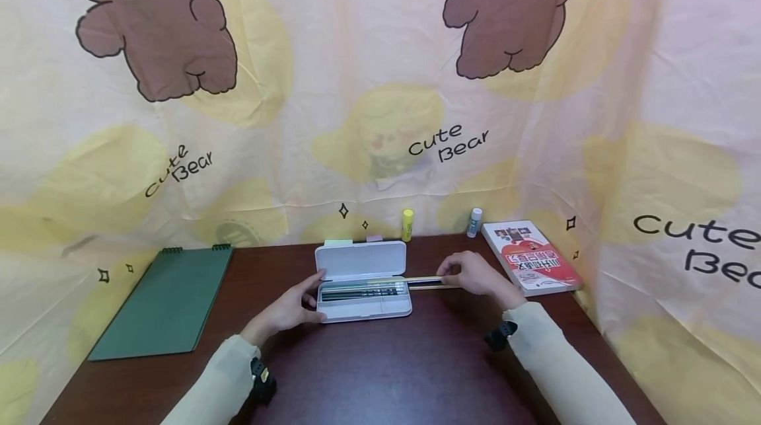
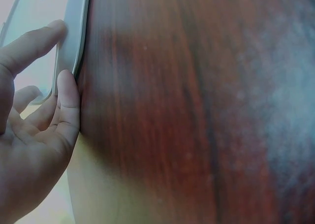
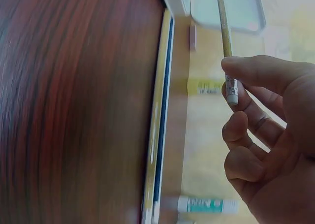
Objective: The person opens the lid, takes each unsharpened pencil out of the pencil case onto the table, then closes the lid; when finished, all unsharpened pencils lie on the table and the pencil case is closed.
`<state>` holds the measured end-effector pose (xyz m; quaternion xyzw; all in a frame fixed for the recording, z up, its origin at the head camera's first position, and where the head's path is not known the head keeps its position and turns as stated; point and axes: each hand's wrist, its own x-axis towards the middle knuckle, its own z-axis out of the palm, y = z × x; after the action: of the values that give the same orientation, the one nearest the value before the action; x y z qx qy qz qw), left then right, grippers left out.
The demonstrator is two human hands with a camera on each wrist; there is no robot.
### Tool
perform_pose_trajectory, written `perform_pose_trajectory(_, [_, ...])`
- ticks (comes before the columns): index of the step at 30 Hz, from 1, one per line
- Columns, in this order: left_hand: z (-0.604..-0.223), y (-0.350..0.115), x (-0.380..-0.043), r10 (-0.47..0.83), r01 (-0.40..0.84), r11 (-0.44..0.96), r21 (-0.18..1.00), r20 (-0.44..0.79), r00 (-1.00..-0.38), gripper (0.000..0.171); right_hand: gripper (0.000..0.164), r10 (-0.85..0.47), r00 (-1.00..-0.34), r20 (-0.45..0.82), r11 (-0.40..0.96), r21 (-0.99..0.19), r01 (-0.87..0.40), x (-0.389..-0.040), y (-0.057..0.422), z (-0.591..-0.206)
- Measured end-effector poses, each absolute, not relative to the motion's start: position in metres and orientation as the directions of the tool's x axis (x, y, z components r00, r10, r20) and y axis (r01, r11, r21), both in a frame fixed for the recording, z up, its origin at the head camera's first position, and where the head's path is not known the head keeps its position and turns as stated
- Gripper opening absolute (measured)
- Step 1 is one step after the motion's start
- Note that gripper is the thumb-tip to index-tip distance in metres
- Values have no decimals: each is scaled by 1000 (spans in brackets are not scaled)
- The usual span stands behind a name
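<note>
A white pencil case lies open on the dark wooden table, its lid tilted back. Several pencils lie inside the long compartment. At the case's left end, my left hand holds the case, thumb by the front corner and a finger near the lid. My right hand, right of the case, pinches a yellowish pencil near its white-tipped end between thumb and index finger. Below that, a yellow pencil and a dark pencil lie side by side on the table.
A green spiral-bound pad lies on the left. At the back stand a yellow marker-like tube and a white-capped tube. A red-and-white book lies at the right. Pale green and pink pieces show behind the lid.
</note>
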<state>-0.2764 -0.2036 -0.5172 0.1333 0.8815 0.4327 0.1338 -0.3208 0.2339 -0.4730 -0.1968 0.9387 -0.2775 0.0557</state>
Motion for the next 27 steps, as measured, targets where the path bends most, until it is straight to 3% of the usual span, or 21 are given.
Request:
perform_pose_trajectory(15, [-519,-204,-276,350,118,587,801,-119,-929,99,13,-304,-950,-77,785,-585,-204,-311,306,-484])
perform_pose_trajectory(27, [-518,-203,-275,336,98,577,811,-127,-933,98,12,-242,-959,-147,814,-569,-118,-308,321,-491])
